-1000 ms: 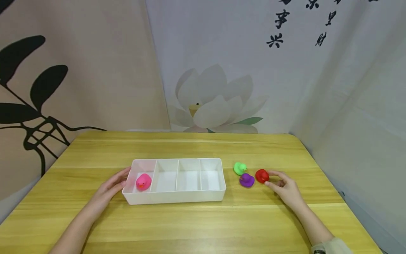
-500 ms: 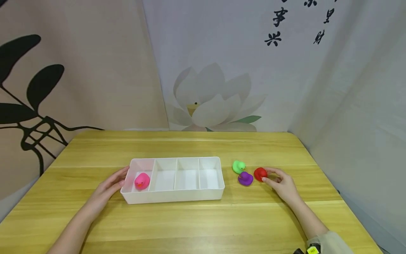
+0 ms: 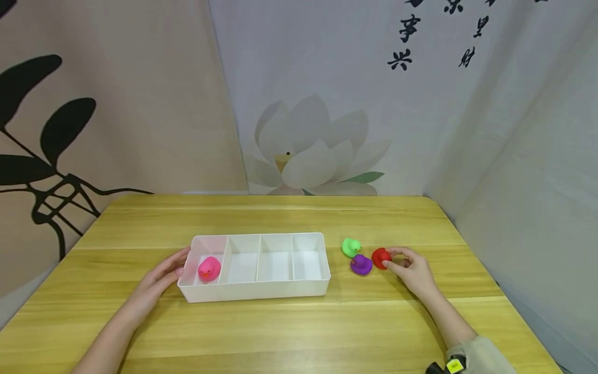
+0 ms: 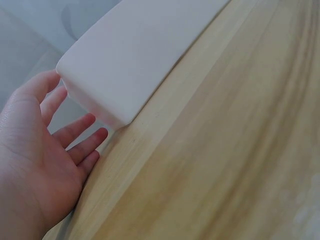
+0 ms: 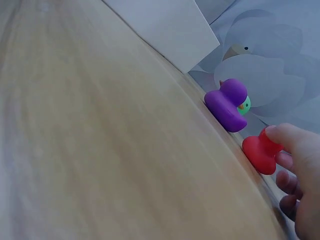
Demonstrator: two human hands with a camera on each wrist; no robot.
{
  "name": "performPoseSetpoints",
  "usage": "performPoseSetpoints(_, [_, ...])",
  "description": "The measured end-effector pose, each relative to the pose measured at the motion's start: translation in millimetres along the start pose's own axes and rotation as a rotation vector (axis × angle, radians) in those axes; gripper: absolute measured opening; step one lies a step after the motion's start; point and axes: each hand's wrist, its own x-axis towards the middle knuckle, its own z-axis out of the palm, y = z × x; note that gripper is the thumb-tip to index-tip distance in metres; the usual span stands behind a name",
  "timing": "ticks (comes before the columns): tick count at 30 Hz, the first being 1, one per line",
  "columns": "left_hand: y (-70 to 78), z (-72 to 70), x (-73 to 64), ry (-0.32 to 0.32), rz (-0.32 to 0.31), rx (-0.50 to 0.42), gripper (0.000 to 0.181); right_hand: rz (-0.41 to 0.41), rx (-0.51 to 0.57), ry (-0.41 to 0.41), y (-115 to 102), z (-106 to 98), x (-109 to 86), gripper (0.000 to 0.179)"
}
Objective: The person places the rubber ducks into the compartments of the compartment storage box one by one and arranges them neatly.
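At the bottom right of my head feed, a pale sleeve (image 3: 483, 356) and a black wrist device (image 3: 458, 359) with a yellow label are nearest me. In the lower left, the left hand (image 3: 154, 280) is unclenched, its relaxed fingers touching the left end of a white tray (image 3: 257, 291) with four compartments. I see a pink duck (image 3: 209, 269) in the leftmost one. Right of centre, the right hand (image 3: 417, 276) pinches a red duck (image 3: 380, 258) between thumb and fingertips; I cannot tell whether it clears the wooden table (image 3: 280, 335). Just left of it I have a purple duck (image 3: 362, 265), with a green duck (image 3: 350, 247) close behind. Beyond, across the top, I see a backdrop (image 3: 467, 135) printed with a pale lotus (image 3: 317, 161), dark leaves (image 3: 67, 130) at left and black characters (image 3: 409, 28) at upper right.
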Motion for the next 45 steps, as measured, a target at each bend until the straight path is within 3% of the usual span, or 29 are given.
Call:
performPoseSetpoints(7, [-1.7,0.0,-0.1,-0.001,0.009,0.005,0.046,0.033,0.009,0.017,-7,-2,-2.6,0.028])
performPoseSetpoints(15, [-1.9,-0.1,-0.2,0.001,-0.001,-0.001,0.046,0.017,0.012,0.044,-18,-4,-3.9,0.027])
performPoseSetpoints(26, [-3.7,1.5,-0.4,0.003,-0.002,-0.004,0.046,0.017,0.031,0.052,-84,-3,-21.0,0.026])
performPoseSetpoints(33, [-3.3,1.0,-0.7,0.002,-0.007,0.003,0.046,0.015,0.068,0.053,-72,1,-16.3,0.030])
performPoseSetpoints(45, [-1.5,0.0,0.1,0.006,-0.004,0.004,0.046,-0.104,0.117,0.009,-113,13,-20.3,0.027])
